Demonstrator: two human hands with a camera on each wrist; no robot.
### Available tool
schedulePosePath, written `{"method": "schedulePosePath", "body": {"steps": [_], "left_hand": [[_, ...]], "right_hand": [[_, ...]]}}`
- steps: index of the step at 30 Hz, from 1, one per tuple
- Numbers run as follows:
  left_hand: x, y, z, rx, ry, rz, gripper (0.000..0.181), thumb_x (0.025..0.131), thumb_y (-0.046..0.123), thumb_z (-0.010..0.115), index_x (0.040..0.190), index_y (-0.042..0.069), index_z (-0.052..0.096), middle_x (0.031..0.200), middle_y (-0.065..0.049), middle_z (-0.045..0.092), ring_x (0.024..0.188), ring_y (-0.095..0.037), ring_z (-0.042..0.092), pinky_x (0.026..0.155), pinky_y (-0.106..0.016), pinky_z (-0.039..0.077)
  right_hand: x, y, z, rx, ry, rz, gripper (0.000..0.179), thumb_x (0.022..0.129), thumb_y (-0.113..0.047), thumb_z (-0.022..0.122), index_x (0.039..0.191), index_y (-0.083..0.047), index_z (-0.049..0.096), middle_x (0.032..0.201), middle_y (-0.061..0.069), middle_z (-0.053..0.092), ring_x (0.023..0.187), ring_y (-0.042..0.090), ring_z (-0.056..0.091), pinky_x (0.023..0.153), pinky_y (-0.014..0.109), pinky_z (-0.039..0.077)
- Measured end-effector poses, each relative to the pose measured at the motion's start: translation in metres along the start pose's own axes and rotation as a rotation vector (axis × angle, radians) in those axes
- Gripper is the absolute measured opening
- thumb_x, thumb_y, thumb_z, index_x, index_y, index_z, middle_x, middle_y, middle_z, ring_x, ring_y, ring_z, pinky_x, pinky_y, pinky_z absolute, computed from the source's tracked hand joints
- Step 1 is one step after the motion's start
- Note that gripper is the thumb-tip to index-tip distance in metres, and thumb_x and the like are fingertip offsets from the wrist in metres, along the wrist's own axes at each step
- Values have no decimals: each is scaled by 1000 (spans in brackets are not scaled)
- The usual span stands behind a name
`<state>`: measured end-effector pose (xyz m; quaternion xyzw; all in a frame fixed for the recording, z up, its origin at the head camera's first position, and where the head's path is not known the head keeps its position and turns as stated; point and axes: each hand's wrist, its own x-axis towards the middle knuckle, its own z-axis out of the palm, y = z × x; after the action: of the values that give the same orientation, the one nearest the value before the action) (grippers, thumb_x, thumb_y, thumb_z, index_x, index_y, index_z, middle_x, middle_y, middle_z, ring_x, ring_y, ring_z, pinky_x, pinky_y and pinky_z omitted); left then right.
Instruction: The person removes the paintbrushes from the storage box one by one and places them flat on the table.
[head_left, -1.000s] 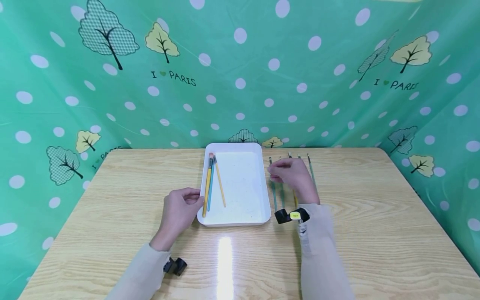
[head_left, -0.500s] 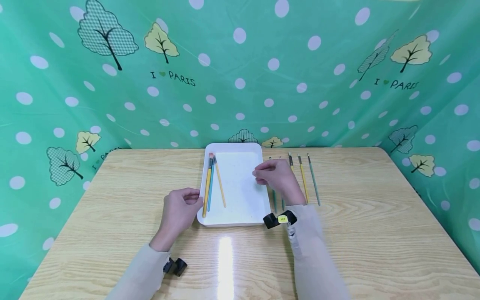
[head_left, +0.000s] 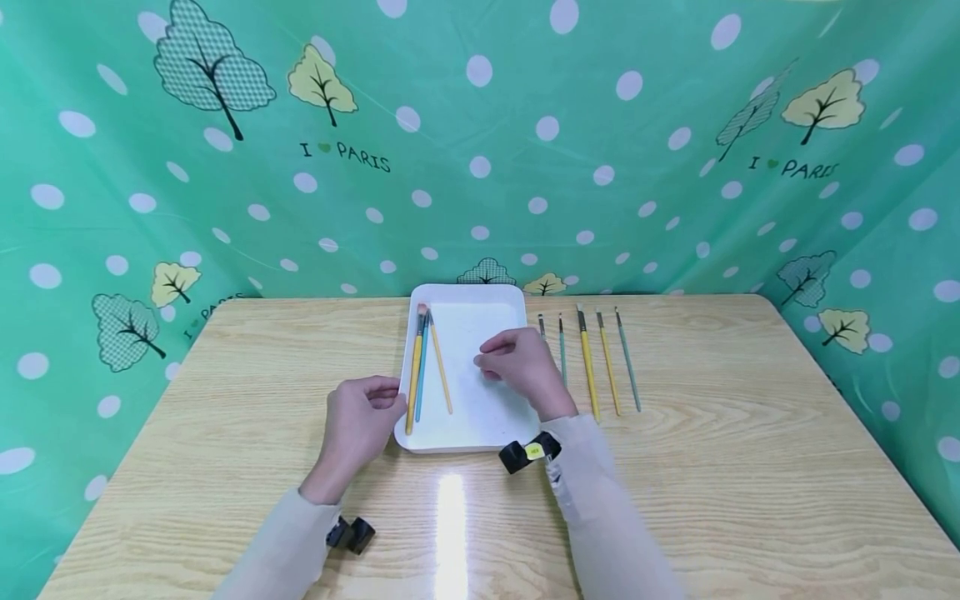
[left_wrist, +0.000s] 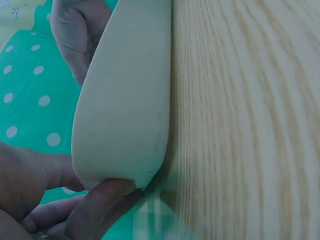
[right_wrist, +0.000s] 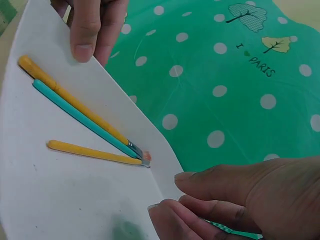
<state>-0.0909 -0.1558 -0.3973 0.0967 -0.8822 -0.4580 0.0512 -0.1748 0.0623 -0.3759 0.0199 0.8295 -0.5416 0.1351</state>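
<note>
My left hand (head_left: 360, 421) grips the left wall of a white tray (head_left: 480, 448), thumb over the rim and fingers outside; the left wrist view shows those fingers on the tray's wall (left_wrist: 122, 100). Three paintbrushes lie along the tray's left side: a thick yellow paintbrush (head_left: 414, 375), a blue paintbrush (head_left: 422, 371) beside it and a thin yellow paintbrush (head_left: 442, 372), slanted. Above the tray's right half hovers my right hand (head_left: 525, 367). Its fingers are loosely bent, thumb and fingertips apart with nothing between them in the right wrist view, short of the brushes.
Right of the tray, several paintbrushes stand in a row on the wooden table (head_left: 750, 467), among them a yellow paintbrush (head_left: 588, 362) and a teal paintbrush (head_left: 628, 362). My right forearm partly covers the nearest ones. A green dotted curtain (head_left: 480, 167) hangs behind the table.
My right hand has moved left from above the brushes on the table to over the tray, uncovering more of that row. The left hand has stayed on the tray's edge.
</note>
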Motion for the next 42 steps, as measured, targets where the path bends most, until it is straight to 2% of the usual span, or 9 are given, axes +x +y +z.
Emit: {"method": "schedulePosePath", "body": {"steps": [9, 17, 23, 31, 36, 42], "left_hand": [[-2, 2, 0, -11, 8, 17, 24, 90, 6, 68, 111, -3, 75, 101, -19, 77, 90, -25, 76, 73, -27, 64], [-2, 1, 1, -31, -3, 11, 24, 91, 5, 68, 112, -3, 75, 104, -20, 77, 92, -26, 76, 73, -25, 64], [-2, 0, 2, -51, -7, 16, 24, 90, 3, 68, 111, -5, 75, 106, -22, 77, 92, -27, 77, 73, -24, 63], [-4, 1, 4, -71, -1, 30, 24, 89, 2, 68, 112, -5, 74, 106, -23, 77, 92, -28, 77, 73, -23, 63], [-4, 1, 5, -71, 8, 36, 24, 89, 1, 68, 112, -5, 75, 106, -23, 77, 92, -28, 78, 73, -23, 63], [-4, 1, 6, -79, 16, 50, 24, 88, -1, 68, 111, -8, 74, 105, -24, 76, 91, -30, 78, 72, -24, 63]], "right_hand": [[-2, -1, 27, -70, -6, -25, 22, 88, -15, 79, 107, -7, 73, 91, 7, 78, 76, 17, 75, 69, 27, 58], [-8, -2, 51, -111, -29, -80, 25, 86, -15, 81, 109, -5, 74, 90, 4, 78, 77, 12, 72, 70, 25, 57], [-11, -2, 60, -95, -49, -92, 27, 86, -14, 81, 110, -3, 73, 87, 4, 78, 75, 12, 71, 66, 24, 55], [-14, -3, 70, -107, -73, -70, 31, 86, -15, 80, 113, -2, 72, 86, 4, 78, 72, 11, 70, 67, 23, 54], [-17, -2, 77, -86, -93, -80, 24, 88, -12, 79, 107, 0, 72, 79, 4, 75, 66, 14, 71, 60, 23, 54], [-23, -3, 84, -154, -108, -103, 13, 90, -17, 78, 90, -6, 71, 68, 1, 70, 56, 11, 63, 50, 21, 47]]}}
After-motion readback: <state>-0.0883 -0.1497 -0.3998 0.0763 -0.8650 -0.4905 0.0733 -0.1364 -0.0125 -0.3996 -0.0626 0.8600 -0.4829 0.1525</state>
